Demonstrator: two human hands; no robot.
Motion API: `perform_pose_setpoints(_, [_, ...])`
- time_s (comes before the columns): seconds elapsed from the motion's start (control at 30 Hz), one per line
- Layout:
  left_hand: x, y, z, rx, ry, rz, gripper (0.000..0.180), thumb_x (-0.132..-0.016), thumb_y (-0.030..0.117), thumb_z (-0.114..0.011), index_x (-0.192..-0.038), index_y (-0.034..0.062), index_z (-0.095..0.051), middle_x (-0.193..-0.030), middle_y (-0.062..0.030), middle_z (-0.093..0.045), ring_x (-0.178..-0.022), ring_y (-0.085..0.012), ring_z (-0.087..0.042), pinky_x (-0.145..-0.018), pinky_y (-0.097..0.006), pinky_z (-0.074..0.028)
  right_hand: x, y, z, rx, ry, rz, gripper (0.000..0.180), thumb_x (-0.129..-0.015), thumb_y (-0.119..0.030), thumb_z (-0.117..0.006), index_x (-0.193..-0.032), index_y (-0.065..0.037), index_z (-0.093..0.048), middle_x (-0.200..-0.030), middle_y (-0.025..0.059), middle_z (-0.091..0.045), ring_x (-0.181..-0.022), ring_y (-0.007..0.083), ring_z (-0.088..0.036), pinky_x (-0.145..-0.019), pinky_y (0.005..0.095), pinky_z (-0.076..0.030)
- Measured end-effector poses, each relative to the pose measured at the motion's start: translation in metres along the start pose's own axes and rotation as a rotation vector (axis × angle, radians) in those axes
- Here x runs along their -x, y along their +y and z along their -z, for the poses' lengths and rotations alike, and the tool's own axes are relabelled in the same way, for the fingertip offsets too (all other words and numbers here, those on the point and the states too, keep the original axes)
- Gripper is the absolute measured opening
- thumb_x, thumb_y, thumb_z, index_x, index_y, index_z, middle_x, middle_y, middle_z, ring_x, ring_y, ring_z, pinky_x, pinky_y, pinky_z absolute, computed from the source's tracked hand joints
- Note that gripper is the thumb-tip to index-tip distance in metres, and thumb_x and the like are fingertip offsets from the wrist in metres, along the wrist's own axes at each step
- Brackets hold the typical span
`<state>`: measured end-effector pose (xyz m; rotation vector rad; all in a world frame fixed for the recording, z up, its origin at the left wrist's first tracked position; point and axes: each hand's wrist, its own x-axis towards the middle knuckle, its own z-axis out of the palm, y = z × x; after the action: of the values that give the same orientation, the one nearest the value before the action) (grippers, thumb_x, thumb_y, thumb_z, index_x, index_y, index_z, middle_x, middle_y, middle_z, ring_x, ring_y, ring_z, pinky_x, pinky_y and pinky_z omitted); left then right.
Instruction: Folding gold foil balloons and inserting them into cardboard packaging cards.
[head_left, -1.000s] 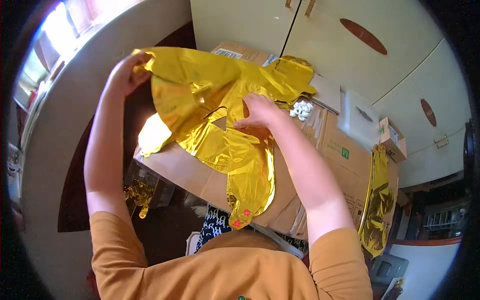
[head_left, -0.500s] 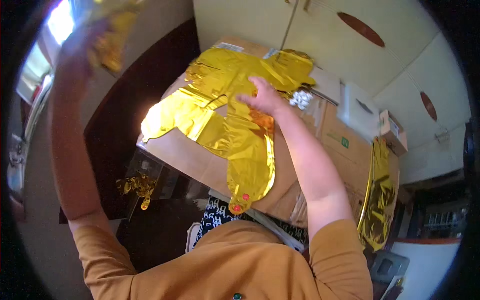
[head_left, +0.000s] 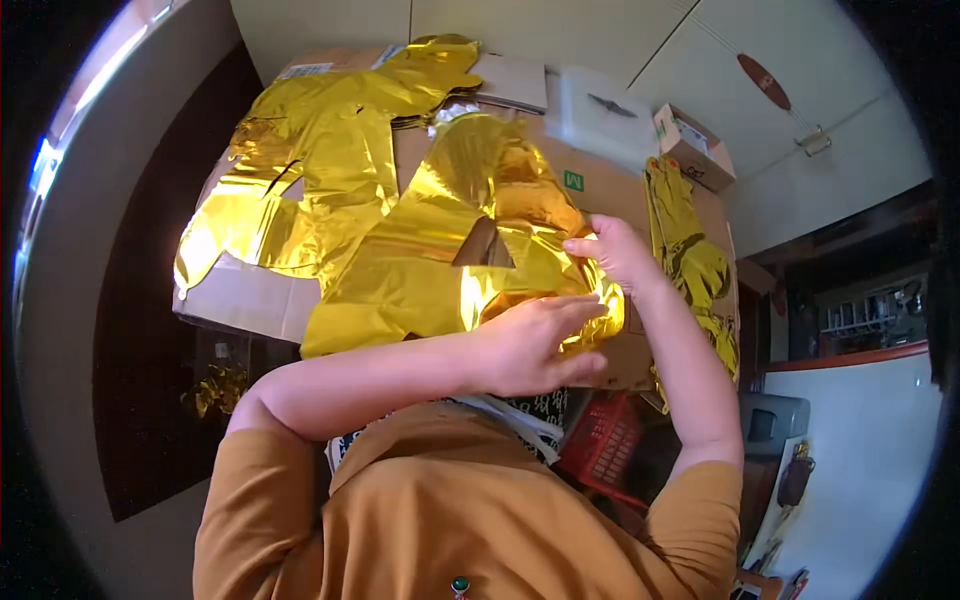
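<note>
A flat gold foil balloon (head_left: 400, 265), letter-shaped with a triangular hole in its middle, lies across the front of the cardboard box. My right hand (head_left: 622, 262) pinches its right edge, the thumb on top and the other fingers partly hidden. Reaching across from the left, my left hand (head_left: 545, 345) rests at the balloon's near edge with its fingers stretched out and the thumb apart. More flat gold foil balloons (head_left: 335, 125) are spread in a pile to the left and behind, partly beneath this one.
Another bundle of gold foil (head_left: 690, 255) hangs over the right side of the cardboard box (head_left: 250, 295). Behind stand a translucent plastic box (head_left: 605, 112) and a small open carton (head_left: 695, 148). A red plastic basket (head_left: 605, 440) sits below the front edge. Gold scraps (head_left: 215, 390) lie low at the left.
My left hand has come from the far upper left, where it held gold foil, down across to the right. The letter-shaped balloon now lies before me. My right hand has moved right onto its edge.
</note>
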<state>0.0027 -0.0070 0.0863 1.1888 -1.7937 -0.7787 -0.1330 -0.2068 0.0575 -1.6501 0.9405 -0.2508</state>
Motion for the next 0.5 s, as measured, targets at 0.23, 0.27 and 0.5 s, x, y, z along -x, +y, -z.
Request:
perform_pose_setpoints(0.23, [0.005,-0.04,0.079,-0.903,-0.24,0.211,0.068,-0.088,0.045,-0.07,-0.141,0.0053,-0.052,-0.15,-0.024,-0.042,-0.139,-0.0422,-0.039,-0.115,-0.051,-0.034,0.007,0.032,0.042,0.699,0.313,0.165,0.036,-0.083,-0.025,-0.079,-0.103,0.001,-0.064,-0.097,0.0147,-0.067,-0.087,0.0252,-0.064,-0.076,0.0385,-0.05])
perform_pose_setpoints(0.27, [0.011,-0.06,0.087,-0.865,-0.211,0.218,0.069,-0.087,0.044,-0.072,-0.14,0.0061,-0.052,-0.15,-0.0231,-0.042,-0.14,-0.0422,-0.036,-0.115,-0.051,-0.034,0.006,0.032,0.041,0.792,0.366,0.25,0.04,-0.082,-0.027,-0.079,-0.106,0.001,-0.063,-0.102,0.0161,-0.065,-0.095,0.0287,-0.064,-0.082,0.0399,-0.05])
perform_pose_setpoints(0.5, [0.014,-0.06,0.091,-0.776,-0.251,0.228,0.066,-0.08,0.044,-0.075,-0.132,0.0072,-0.058,-0.134,-0.0187,-0.053,-0.129,-0.0383,-0.047,-0.109,-0.048,-0.039,0.018,0.043,0.069,0.743,0.392,0.221,0.055,-0.082,-0.03,-0.079,-0.124,-0.003,-0.057,-0.129,0.0179,-0.058,-0.115,0.0321,-0.059,-0.097,0.0418,-0.048])
